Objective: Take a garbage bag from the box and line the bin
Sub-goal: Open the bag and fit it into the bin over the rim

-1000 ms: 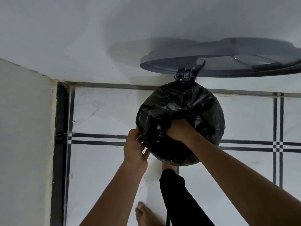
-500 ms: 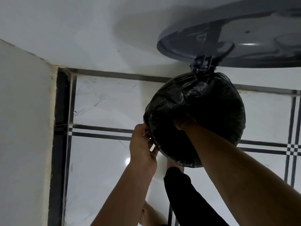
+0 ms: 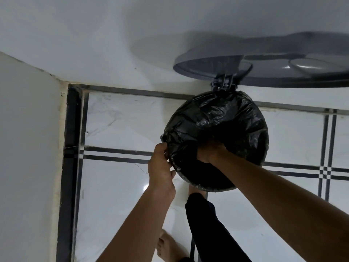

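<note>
A black garbage bag (image 3: 222, 118) is stretched over the round mouth of the bin, seen from above. The bin's grey lid (image 3: 264, 72) stands flipped up behind it on a hinge. My left hand (image 3: 160, 165) pinches the bag's edge at the left rim of the bin. My right hand (image 3: 209, 151) is pushed down inside the bag, fingers hidden in the dark plastic. The bin's body is hidden beneath the bag.
The bin stands on a white marble floor (image 3: 117, 186) with black inlay lines, close to a white wall (image 3: 113, 44) behind. Another white wall (image 3: 28, 148) closes the left side. My bare foot (image 3: 168, 246) and a black trouser leg (image 3: 207, 224) are below the bin.
The view swung right, then back left. My left hand stays at the bag's left rim. My right hand remains inside the bag, its wrist a little higher.
</note>
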Action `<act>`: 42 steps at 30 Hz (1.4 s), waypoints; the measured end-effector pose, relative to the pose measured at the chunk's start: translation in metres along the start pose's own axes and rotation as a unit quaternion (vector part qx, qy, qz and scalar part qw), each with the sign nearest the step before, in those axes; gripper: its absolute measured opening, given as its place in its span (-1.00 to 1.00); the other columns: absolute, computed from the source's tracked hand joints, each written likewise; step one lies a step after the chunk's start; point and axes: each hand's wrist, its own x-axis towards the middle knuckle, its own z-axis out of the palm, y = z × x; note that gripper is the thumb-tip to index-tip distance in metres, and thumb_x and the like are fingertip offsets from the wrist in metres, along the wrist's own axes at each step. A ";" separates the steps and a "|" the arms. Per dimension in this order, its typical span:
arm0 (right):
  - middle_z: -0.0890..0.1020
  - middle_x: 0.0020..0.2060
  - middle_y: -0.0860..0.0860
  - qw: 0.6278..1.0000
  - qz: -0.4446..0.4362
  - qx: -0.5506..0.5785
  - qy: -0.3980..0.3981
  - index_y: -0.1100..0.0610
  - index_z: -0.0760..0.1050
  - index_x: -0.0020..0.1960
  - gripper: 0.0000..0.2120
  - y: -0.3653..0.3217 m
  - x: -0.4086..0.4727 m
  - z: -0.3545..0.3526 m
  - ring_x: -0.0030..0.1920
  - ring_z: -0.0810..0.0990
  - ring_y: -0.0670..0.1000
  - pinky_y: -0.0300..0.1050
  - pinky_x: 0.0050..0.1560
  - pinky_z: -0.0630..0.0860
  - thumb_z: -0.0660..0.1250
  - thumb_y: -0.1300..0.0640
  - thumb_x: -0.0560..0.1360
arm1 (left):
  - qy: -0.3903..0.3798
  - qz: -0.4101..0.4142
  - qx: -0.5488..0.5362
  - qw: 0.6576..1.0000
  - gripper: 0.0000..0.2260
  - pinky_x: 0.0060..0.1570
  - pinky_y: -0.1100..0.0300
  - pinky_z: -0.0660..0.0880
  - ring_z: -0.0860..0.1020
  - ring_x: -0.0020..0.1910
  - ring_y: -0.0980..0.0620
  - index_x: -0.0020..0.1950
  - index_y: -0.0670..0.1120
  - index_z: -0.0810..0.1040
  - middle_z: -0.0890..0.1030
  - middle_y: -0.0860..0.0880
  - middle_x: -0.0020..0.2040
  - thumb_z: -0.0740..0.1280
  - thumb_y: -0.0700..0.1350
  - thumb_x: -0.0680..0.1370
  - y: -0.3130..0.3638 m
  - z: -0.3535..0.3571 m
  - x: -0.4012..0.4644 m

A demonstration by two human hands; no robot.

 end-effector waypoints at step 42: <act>0.70 0.16 -0.03 0.844 -0.045 0.419 0.333 -0.03 0.66 0.25 -0.76 0.117 -0.085 -0.098 0.06 0.65 -0.03 -0.20 0.22 0.53 0.33 0.05 0.62 | -0.043 0.490 0.579 0.650 -0.64 0.09 0.26 0.43 0.56 0.01 -0.02 0.19 -0.09 0.75 0.65 -0.14 0.11 0.23 -0.35 0.60 0.095 0.071 0.042</act>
